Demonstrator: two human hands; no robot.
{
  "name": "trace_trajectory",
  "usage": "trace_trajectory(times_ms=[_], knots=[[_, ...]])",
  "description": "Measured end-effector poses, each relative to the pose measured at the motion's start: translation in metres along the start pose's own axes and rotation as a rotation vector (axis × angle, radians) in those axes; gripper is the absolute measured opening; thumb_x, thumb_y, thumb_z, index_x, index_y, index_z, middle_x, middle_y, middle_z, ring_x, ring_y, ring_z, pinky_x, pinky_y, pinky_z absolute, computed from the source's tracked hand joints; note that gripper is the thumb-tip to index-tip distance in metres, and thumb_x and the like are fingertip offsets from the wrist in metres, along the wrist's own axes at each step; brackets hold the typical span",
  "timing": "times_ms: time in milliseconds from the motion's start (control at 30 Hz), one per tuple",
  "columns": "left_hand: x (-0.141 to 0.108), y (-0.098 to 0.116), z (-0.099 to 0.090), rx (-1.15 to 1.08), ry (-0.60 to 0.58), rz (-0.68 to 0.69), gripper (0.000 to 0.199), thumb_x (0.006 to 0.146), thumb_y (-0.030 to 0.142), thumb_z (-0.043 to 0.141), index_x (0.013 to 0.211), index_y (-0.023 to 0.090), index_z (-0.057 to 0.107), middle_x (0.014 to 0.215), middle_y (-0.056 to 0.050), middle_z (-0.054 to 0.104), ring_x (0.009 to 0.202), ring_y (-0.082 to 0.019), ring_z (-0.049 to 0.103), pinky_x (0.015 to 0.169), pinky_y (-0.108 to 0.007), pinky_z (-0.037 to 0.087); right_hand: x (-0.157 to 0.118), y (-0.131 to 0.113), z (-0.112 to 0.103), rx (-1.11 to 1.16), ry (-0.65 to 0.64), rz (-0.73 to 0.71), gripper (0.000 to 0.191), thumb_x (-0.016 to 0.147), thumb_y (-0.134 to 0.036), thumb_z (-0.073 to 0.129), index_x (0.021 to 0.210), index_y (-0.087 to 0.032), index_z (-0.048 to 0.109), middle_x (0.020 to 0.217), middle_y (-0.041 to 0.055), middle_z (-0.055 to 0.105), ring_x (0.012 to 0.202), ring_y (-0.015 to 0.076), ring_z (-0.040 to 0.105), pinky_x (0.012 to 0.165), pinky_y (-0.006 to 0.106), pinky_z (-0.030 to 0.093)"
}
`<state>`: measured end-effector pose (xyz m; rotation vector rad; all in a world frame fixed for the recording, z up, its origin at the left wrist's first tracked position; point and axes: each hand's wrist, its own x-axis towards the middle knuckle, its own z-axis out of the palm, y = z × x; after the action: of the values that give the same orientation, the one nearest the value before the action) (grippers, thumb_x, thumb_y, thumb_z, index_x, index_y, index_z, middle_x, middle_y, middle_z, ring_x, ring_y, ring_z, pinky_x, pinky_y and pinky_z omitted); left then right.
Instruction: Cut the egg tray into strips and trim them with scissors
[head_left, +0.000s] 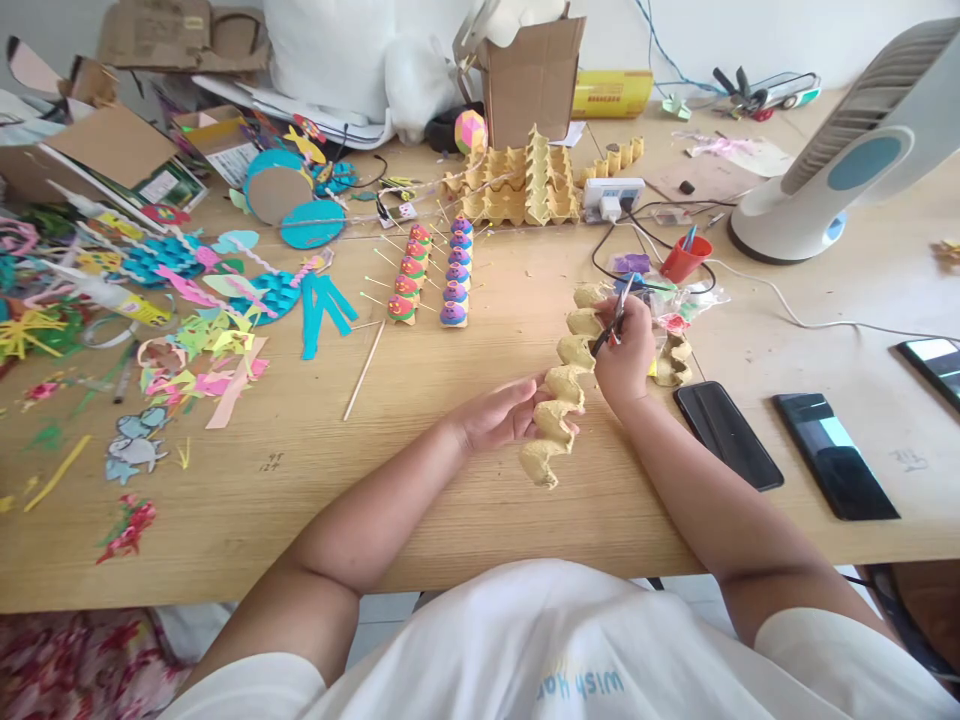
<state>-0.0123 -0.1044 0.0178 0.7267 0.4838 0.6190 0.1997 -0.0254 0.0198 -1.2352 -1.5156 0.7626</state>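
Fingers curled, my left hand [495,415] now grips an unpainted carton strip [555,425], my right hand [630,345] clasps scissors [620,316]; two painted strips [455,272] look done, nearer the bench's [420,500] far edge.

Upside down, the shirt [465,640] bears "Wish" and what looks like "Ha". Handwritten figures [271,462] on the bench [450,530] resemble "99" over "124". The yellow roll's [613,95] red print is illegible.

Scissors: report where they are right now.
In the head view, the scissors are right of centre, held in the right hand, beside the upper part of the egg-carton strip that the left hand holds.
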Motion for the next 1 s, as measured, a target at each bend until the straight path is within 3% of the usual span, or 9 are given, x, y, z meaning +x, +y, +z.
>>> trace_trajectory(times_ms=[100,267,367,467,533,667,800,1000], knots=[[-0.002,0.001,0.003,0.012,0.060,0.040,0.056,0.073,0.046,0.093,0.121,0.026,0.072,0.115,-0.007,0.077,0.092,-0.020,0.074,0.088,-0.040,0.064,-0.003,0.003,0.001,-0.149,0.148,-0.151,0.039,0.085,-0.027,0.066,0.124,-0.029,0.063,0.120,0.0072,0.066,0.114,0.0293,0.067,0.105,0.051,0.052],[0.004,0.006,-0.003,0.037,0.227,0.219,0.056,0.073,0.040,0.092,0.120,0.023,0.068,0.113,-0.005,0.072,0.087,-0.016,0.072,0.083,-0.036,0.063,-0.002,0.008,0.004,-0.016,0.075,-0.180,0.051,0.088,-0.035,0.070,0.136,-0.032,0.054,0.137,0.0104,0.064,0.124,0.0291,0.069,0.103,0.049,0.056],[0.009,0.008,-0.010,0.076,0.351,0.371,0.060,0.072,0.037,0.093,0.123,0.024,0.064,0.115,-0.003,0.071,0.092,-0.014,0.071,0.084,-0.031,0.061,-0.002,0.003,0.005,0.220,0.070,-0.066,0.047,0.089,-0.044,0.072,0.129,-0.033,0.049,0.127,0.0082,0.069,0.110,0.0249,0.074,0.090,0.043,0.059],[0.014,0.006,-0.019,0.150,0.432,0.533,0.074,0.068,0.032,0.096,0.133,0.028,0.059,0.118,-0.001,0.071,0.104,-0.015,0.070,0.094,-0.031,0.058,-0.003,-0.010,0.006,0.399,0.009,0.181,0.047,0.085,-0.055,0.074,0.118,-0.032,0.049,0.099,0.0020,0.072,0.084,0.0199,0.072,0.070,0.034,0.055],[0.017,0.003,-0.025,0.220,0.471,0.594,0.084,0.068,0.034,0.096,0.141,0.031,0.054,0.124,-0.003,0.072,0.112,-0.017,0.069,0.100,-0.033,0.056,-0.006,-0.020,0.006,0.471,-0.068,0.318,0.052,0.080,-0.061,0.078,0.113,-0.031,0.051,0.091,-0.0001,0.070,0.077,0.0176,0.069,0.064,0.031,0.051],[0.020,-0.003,-0.031,0.367,0.513,0.648,0.086,0.071,0.043,0.095,0.144,0.032,0.050,0.141,-0.008,0.068,0.122,-0.021,0.068,0.107,-0.038,0.053,-0.019,-0.039,0.003,0.508,-0.292,0.488,0.061,0.065,-0.048,0.095,0.108,-0.029,0.057,0.092,-0.0007,0.071,0.078,0.0158,0.067,0.066,0.030,0.050],[0.021,-0.006,-0.027,0.424,0.534,0.696,0.084,0.075,0.046,0.093,0.145,0.032,0.049,0.142,-0.009,0.067,0.124,-0.022,0.067,0.106,-0.037,0.052,-0.035,-0.043,0.008,0.544,-0.397,0.465,0.060,0.060,-0.032,0.098,0.106,-0.027,0.061,0.091,-0.0023,0.070,0.079,0.0141,0.063,0.072,0.030,0.049],[0.021,-0.006,-0.027,0.396,0.488,0.707,0.085,0.078,0.047,0.092,0.148,0.031,0.049,0.141,-0.009,0.067,0.120,-0.021,0.068,0.103,-0.034,0.053,-0.043,-0.030,0.021,0.651,-0.270,0.337,0.052,0.067,-0.033,0.092,0.106,-0.029,0.057,0.081,-0.0067,0.061,0.072,0.0118,0.052,0.069,0.028,0.042]])
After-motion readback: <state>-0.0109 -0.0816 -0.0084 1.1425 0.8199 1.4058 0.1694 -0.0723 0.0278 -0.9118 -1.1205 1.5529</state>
